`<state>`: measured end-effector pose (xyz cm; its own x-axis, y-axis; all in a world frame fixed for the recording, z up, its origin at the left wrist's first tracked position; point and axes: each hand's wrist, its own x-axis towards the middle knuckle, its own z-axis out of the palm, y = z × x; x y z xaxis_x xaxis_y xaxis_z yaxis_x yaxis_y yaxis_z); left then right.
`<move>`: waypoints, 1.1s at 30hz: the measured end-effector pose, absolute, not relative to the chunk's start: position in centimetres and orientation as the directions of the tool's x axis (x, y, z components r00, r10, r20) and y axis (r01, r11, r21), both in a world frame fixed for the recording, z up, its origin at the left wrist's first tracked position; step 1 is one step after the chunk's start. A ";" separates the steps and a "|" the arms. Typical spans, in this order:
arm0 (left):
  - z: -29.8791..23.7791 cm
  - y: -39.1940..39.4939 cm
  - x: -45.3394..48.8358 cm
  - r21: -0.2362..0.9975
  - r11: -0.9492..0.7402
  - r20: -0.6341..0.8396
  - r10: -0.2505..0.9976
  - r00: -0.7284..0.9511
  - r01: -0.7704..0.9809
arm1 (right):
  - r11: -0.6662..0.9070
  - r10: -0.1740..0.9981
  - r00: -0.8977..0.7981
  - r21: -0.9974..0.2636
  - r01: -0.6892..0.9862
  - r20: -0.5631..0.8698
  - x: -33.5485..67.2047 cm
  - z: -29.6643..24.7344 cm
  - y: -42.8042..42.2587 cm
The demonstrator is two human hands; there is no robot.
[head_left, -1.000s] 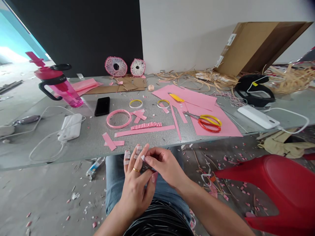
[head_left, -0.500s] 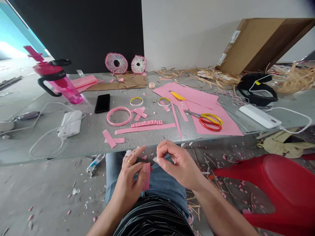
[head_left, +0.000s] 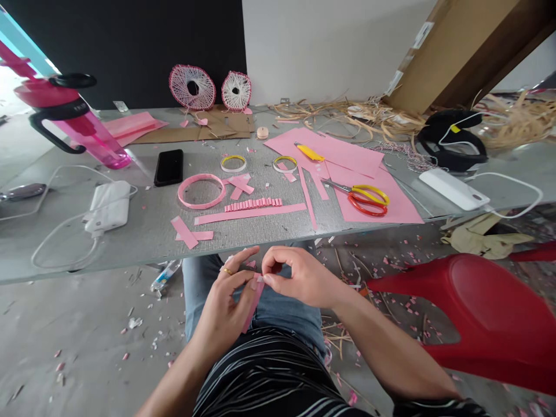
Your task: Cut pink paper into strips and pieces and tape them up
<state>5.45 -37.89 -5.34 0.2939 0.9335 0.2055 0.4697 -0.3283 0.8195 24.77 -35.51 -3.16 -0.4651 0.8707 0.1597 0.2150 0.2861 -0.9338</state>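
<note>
Above my lap, a narrow pink paper strip (head_left: 253, 304) hangs downward from between my hands. My left hand (head_left: 228, 298), with a gold ring on one finger, holds the strip against its thumb side. My right hand (head_left: 299, 278) pinches the strip's upper end between thumb and fingertips. Beyond them on the grey table (head_left: 143, 243) lie a pink paper ring (head_left: 201, 191), a row of small pink folds (head_left: 253, 204), and a long pink strip (head_left: 250, 214). Neither hand touches the table.
Yellow-and-red-handled scissors (head_left: 360, 200) and a yellow cutter (head_left: 309, 152) lie on pink sheets at the table's right. A black phone (head_left: 168, 167), a white power bank (head_left: 108, 205), and a pink bottle (head_left: 73, 119) stand left. A red chair (head_left: 482, 313) sits at my right.
My hands have come together from apart, and my right hand now pinches the strip's top. The strip looks narrower, seen more edge-on. The view has tilted, shifting the table up and left.
</note>
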 end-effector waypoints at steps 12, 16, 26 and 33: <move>-5.0 -37.9 5.5 0.798 -0.366 0.238 0.921 0.307 0.479 | 0.261 0.874 -0.465 -0.944 0.200 0.143 24.6 -3.0 -35.4; -5.0 -38.0 5.5 0.802 -0.362 0.238 0.923 0.302 0.475 | 0.278 0.871 -0.468 -0.934 0.225 0.146 24.7 -2.9 -35.4; -5.5 -38.1 5.4 0.801 -0.367 0.229 0.918 0.324 0.473 | 0.337 0.859 -0.477 -0.908 0.250 0.188 24.8 -3.0 -35.4; -5.7 -38.0 5.5 0.719 -0.444 0.316 0.894 0.317 0.535 | 0.410 0.853 -0.471 -0.848 0.336 0.225 24.6 -3.0 -35.8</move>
